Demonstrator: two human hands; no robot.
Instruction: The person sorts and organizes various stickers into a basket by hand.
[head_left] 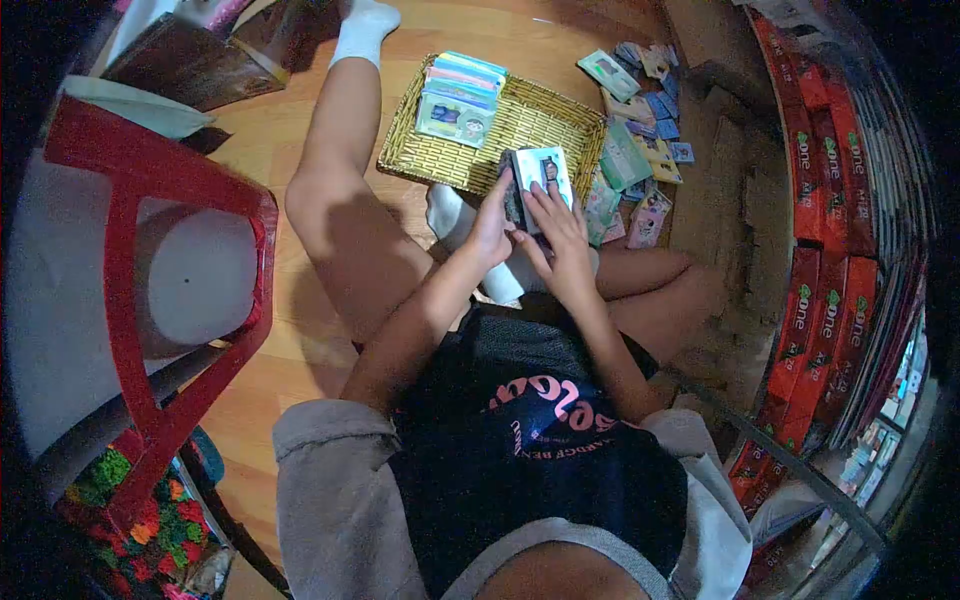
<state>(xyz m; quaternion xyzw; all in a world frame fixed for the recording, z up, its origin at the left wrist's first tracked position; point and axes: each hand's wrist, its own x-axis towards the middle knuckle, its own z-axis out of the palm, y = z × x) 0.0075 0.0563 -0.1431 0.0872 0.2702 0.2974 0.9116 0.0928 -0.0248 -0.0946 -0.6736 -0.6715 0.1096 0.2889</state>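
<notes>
Two hands were closed on one small bundle of card packs (540, 172), which was held in the air between the spread legs, at 12 o'clock from the torso and just short of the near rim of a wicker tray (530, 122). The left hand (492, 228) was wrapped around the bundle's left edge and back, apparently so that its weight was carried there. The right hand (560, 235) was laid over the lower front with the fingers spread and pressed against the packs. The top face was turned up toward the head, seemingly so that its print could be read.

A neat stack of similar packs (457, 95) was laid in the tray's 10 o'clock corner; the rest of the weave was left bare. The tray was set on the wooden floor (270, 130), within arm's reach.

At 2 o'clock from the tray many loose packs (640, 150) were scattered flat on the floor, overlapping and unsorted, close beside the right knee. Red cartons (830, 200) were stacked along the 3 o'clock side of the view. A red chair frame (130, 230) was seen at 9 o'clock, well apart from both hands. A white sock (362, 30) was worn on the left foot, stretched out toward 11 o'clock past the tray.
</notes>
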